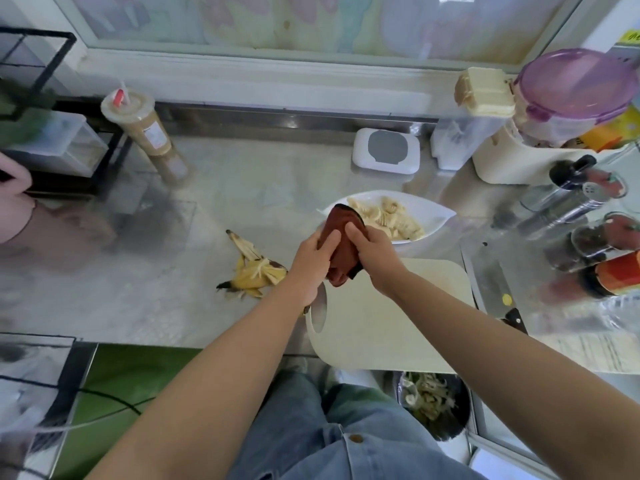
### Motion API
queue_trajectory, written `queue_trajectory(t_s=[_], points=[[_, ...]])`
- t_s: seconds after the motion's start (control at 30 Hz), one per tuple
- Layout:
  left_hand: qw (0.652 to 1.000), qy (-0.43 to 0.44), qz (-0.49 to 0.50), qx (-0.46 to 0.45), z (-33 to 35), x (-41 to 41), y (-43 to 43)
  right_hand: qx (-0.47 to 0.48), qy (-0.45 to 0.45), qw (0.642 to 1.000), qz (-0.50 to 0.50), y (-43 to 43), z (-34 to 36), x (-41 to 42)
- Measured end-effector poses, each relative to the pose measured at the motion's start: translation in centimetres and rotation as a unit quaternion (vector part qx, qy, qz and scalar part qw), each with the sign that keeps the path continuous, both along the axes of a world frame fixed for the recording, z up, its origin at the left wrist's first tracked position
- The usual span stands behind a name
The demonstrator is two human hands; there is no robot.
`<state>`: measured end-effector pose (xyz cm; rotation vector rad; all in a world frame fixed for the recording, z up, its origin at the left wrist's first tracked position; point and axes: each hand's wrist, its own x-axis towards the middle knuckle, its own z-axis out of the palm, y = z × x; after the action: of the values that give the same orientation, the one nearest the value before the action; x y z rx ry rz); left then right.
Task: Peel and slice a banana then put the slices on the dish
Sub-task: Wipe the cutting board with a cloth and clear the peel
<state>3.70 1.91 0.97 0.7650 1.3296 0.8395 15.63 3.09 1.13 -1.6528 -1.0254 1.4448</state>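
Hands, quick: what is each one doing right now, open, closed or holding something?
Left hand: closed, gripping the reddish-brown cloth.
Right hand: closed, gripping the same cloth.

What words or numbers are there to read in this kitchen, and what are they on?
None of the writing here is clear enough to read.
Label on the tall cup: too blurred.
Yellow sign in the top right corner: too small and cut off.
Yellow packet: blurred.
Red can: label blurred.
Printed sheet: lines too small.
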Motion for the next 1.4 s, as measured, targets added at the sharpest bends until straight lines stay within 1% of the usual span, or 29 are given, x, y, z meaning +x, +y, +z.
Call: queue_trajectory(t_s=[0.07, 0.13, 0.2, 0.27, 0.33, 0.4, 0.5, 0.53, 0.57, 0.6, 0.67, 0.73, 0.83, 0.9, 0.93, 1.0, 1.03, 1.07, 1.13, 1.2, 1.3, 1.37, 1.4], points=[[0.991, 0.114, 0.034, 0.056, -0.5, -1.3, 0.0, -0.016, 0.018, 1.0, 0.006, -0.1, -0.1, -0.7], [0.967, 0.225, 0.069, 0.095, -1.0, -3.6, 0.2, -0.03, 0.016, 0.999, 0.01, -0.1, 0.1, -1.8], [0.938, 0.319, 0.077, 0.111, -1.5, -6.6, 0.2, -0.011, -0.041, 0.997, 0.06, -0.3, 0.2, -3.4], [0.916, 0.374, 0.097, 0.106, -1.9, -9.6, 0.1, 0.013, -0.131, 0.978, 0.161, -0.7, -0.7, -5.3], [0.908, 0.385, 0.133, 0.099, -2.0, -12.2, -0.1, 0.023, -0.226, 0.931, 0.285, -1.4, -1.8, -7.2], [0.908, 0.374, 0.168, 0.087, -2.0, -14.1, -0.2, 0.041, -0.308, 0.875, 0.371, -2.0, -3.1, -8.9], [0.919, 0.349, 0.177, 0.049, -2.0, -15.6, -0.6, 0.084, -0.436, 0.792, 0.418, -2.6, -4.9, -10.8], [0.925, 0.339, 0.171, 0.029, -2.0, -15.9, -0.7, 0.096, -0.465, 0.776, 0.414, -2.6, -5.5, -11.2], [0.929, 0.332, 0.161, 0.013, -2.1, -16.1, -0.9, 0.105, -0.477, 0.775, 0.401, -2.5, -5.8, -11.3], [0.932, 0.329, 0.149, 0.006, -2.2, -16.3, -1.0, 0.108, -0.47, 0.788, 0.383, -2.3, -6.1, -11.3], [0.934, 0.332, 0.131, 0.012, -2.5, -16.8, -1.0, 0.092, -0.416, 0.839, 0.338, -1.6, -6.2, -10.9], [0.927, 0.355, 0.123, 0.018, -2.7, -17.3, -0.7, 0.064, -0.351, 0.89, 0.284, -0.9, -5.6, -9.9], [0.89, 0.446, 0.087, 0.028, -2.9, -17.9, 0.0, 0.047, -0.282, 0.941, 0.18, -0.1, -4.1, -8.3], [0.866, 0.5, 0.016, 0.03, -2.7, -17.9, 0.3, 0.052, -0.244, 0.96, 0.13, 0.3, -3.1, -7.3], [0.846, 0.53, -0.035, 0.037, -2.6, -17.8, 0.4, 0.056, -0.235, 0.963, 0.117, 0.4, -2.7, -6.9], [0.788, 0.597, -0.136, 0.072, -2.7, -17.2, 0.6, 0.07, -0.251, 0.958, 0.115, 0.4, -2.2, -6.2], [0.763, 0.619, -0.164, 0.09, -2.7, -16.9, 0.6, 0.076, -0.276, 0.95, 0.125, 0.4, -2.1, -5.9], [0.749, 0.63, -0.179, 0.1, -2.8, -16.7, 0.6, 0.077, -0.307, 0.938, 0.139, 0.3, -2.2, -5.7], [0.741, 0.637, -0.185, 0.106, -3.1, -16.5, 0.6, 0.066, -0.359, 0.915, 0.174, -0.2, -2.9, -5.5], [0.75, 0.632, -0.165, 0.108, -3.3, -16.6, 0.6, 0.051, -0.389, 0.893, 0.22, -0.9, -3.7, -5.7], [0.786, 0.599, -0.116, 0.1, -3.3, -17.0, 0.4, 0.025, -0.462, 0.84, 0.285, -1.6, -4.5, -6.7], [0.821, 0.556, -0.085, 0.096, -3.4, -17.1, 0.4, -0.005, -0.5, 0.81, 0.307, -1.7, -4.6, -7.2], [0.844, 0.525, -0.064, 0.089, -3.4, -17.1, 0.5, -0.022, -0.509, 0.801, 0.315, -1.7, -4.5, -7.4]])
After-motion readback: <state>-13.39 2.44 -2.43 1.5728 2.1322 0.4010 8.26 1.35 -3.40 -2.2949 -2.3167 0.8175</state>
